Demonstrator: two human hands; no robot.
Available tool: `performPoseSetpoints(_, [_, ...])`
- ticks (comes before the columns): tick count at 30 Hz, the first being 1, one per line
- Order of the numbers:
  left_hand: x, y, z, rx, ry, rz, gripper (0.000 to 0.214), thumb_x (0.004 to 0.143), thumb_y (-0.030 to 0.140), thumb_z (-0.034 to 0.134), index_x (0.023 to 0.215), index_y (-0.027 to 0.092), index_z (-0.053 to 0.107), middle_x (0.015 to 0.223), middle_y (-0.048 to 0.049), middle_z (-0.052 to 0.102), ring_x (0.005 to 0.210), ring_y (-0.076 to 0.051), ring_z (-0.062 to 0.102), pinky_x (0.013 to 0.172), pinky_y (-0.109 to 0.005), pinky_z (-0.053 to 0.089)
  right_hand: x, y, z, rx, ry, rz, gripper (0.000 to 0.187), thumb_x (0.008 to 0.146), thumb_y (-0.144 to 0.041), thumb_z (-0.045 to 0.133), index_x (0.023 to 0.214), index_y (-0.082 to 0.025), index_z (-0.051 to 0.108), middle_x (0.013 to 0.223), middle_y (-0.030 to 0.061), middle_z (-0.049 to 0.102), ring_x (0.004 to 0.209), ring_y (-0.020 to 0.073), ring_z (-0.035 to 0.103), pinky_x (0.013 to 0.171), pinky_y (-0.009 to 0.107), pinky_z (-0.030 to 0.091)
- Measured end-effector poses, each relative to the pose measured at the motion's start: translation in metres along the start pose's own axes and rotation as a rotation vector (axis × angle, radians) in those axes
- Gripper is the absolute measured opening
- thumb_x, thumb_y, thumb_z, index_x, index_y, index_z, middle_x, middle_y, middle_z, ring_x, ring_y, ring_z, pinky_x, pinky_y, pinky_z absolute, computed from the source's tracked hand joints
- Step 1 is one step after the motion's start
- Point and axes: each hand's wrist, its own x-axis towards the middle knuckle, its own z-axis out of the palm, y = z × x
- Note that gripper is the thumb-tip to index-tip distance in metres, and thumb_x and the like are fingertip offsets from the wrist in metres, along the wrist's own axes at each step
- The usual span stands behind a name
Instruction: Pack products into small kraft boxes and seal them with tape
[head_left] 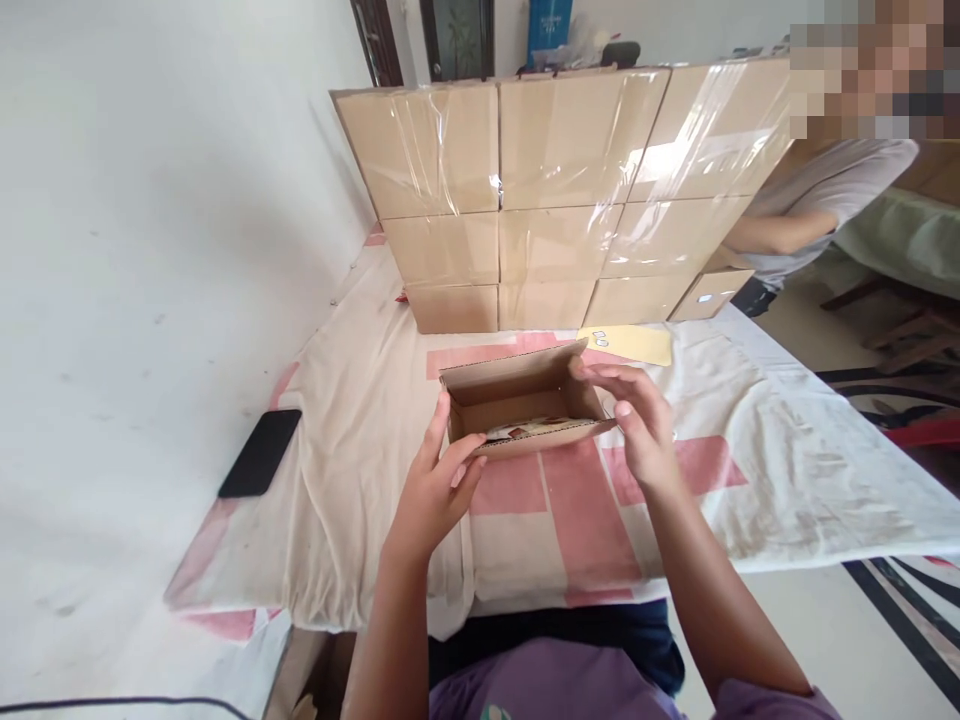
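Note:
A small cardboard box (510, 377) with its top uncovered sits between my hands, over the cloth-covered table. My left hand (433, 480) grips its left end, with one finger along the outer corner and others at the near wall's rim. My right hand (641, 415) holds the right end, fingers at the far corner and thumb by the near corner. Inside, against the near wall, lies a flat whitish item with reddish-brown marks (517, 432); its kind is hard to tell. Most of the box's outer sides are hidden.
Behind the box stands a wall of taped cardboard boxes (559, 210). A yellow paper piece (637, 344) lies at its foot. To the left is a black phone-like slab (260, 453) on the tablecloth (360, 400), near the white wall. Another person (817, 210) is at the right.

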Motion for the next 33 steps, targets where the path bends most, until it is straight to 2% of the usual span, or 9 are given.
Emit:
performPoseSetpoints(5, [0.012,-0.010,0.018,-0.309,-0.016,-0.200,0.035,0.103,0.028,0.055,0.138,0.029,0.053,0.167,-0.0130,0.036,0.149,-0.032,0.046,0.117,-0.054,0.047,-0.009,0.022,0.023,0.027,0.011,0.032,0.034,0.104,-0.048,0.053,0.134,-0.034,0.050,0.138,0.0081,0.063,0.097,0.0252,0.076,0.101,0.053,0.057])
performPoseSetpoints(9, [0.026,-0.023,0.027,-0.463,0.035,-0.368,0.048,0.108,0.036,0.045,0.155,0.032,0.036,0.157,-0.0128,0.051,0.135,-0.027,0.061,0.119,-0.052,0.045,0.005,0.027,0.022,-0.172,0.089,0.016,0.047,0.100,-0.046,0.058,0.143,-0.034,0.041,0.149,0.0115,0.051,0.118,0.0280,0.068,0.102,0.051,0.057])
performPoseSetpoints(15, [0.036,-0.042,0.034,-0.465,0.039,-0.449,0.063,0.106,0.036,0.045,0.163,0.042,0.019,0.177,0.0022,-0.002,0.162,-0.024,0.016,0.132,-0.047,0.021,0.043,0.031,0.006,-0.349,-0.138,-0.014,0.080,0.093,-0.046,0.067,0.160,-0.032,0.025,0.167,0.0110,0.033,0.155,0.0322,0.030,0.123,0.059,0.034])
performPoseSetpoints(18, [0.038,-0.048,0.034,-0.413,-0.021,-0.496,0.071,0.106,0.034,0.042,0.166,0.040,0.005,0.177,0.0015,-0.004,0.162,-0.022,0.017,0.131,-0.045,0.026,0.051,0.029,0.005,-0.338,-0.201,-0.050,0.067,0.094,-0.041,0.066,0.154,-0.030,0.038,0.155,0.0117,0.049,0.146,0.0312,0.045,0.119,0.055,0.040])
performPoseSetpoints(21, [0.040,-0.046,0.030,-0.227,-0.035,-0.449,0.057,0.106,0.030,0.038,0.162,0.031,0.028,0.169,-0.0072,0.033,0.156,-0.023,0.033,0.126,-0.047,0.036,0.048,0.030,0.003,-0.378,-0.251,-0.081,0.033,0.095,-0.034,0.065,0.128,-0.027,0.064,0.121,0.0092,0.069,0.119,0.0282,0.065,0.108,0.050,0.050])
performPoseSetpoints(24, [0.047,-0.032,0.027,0.107,-0.104,-0.318,0.041,0.104,0.021,0.034,0.131,0.027,0.065,0.140,-0.0075,0.065,0.146,-0.025,0.047,0.126,-0.057,0.031,0.036,0.035,-0.003,-0.389,-0.307,-0.131,0.018,0.097,-0.030,0.064,0.112,-0.026,0.072,0.115,0.0080,0.072,0.122,0.0282,0.066,0.108,0.049,0.050])
performPoseSetpoints(27, [0.059,-0.004,0.035,0.389,-0.196,-0.230,0.034,0.104,0.030,0.043,0.126,0.025,0.069,0.134,-0.0099,0.069,0.133,-0.031,0.059,0.125,-0.064,0.023,0.024,0.038,-0.006,-0.426,-0.301,-0.150,0.027,0.098,-0.030,0.063,0.124,-0.028,0.071,0.130,0.0082,0.071,0.138,0.0290,0.057,0.117,0.052,0.043])
performPoseSetpoints(30, [0.070,0.024,0.055,0.412,-0.286,-0.113,0.048,0.099,0.050,0.055,0.136,0.021,0.065,0.143,-0.0154,0.063,0.136,-0.038,0.057,0.118,-0.060,0.036,0.016,0.032,-0.005,-0.432,-0.308,-0.113,0.033,0.100,-0.031,0.059,0.131,-0.029,0.070,0.142,0.0080,0.066,0.146,0.0286,0.050,0.120,0.052,0.039])
performPoseSetpoints(33, [0.075,0.039,0.072,0.413,-0.321,-0.130,0.060,0.094,0.054,0.061,0.141,0.017,0.061,0.144,-0.0186,0.061,0.139,-0.043,0.052,0.113,-0.058,0.044,0.009,0.026,-0.016,-0.484,-0.250,-0.017,0.031,0.098,-0.033,0.061,0.127,-0.030,0.071,0.139,0.0061,0.069,0.143,0.0302,0.053,0.126,0.056,0.027])
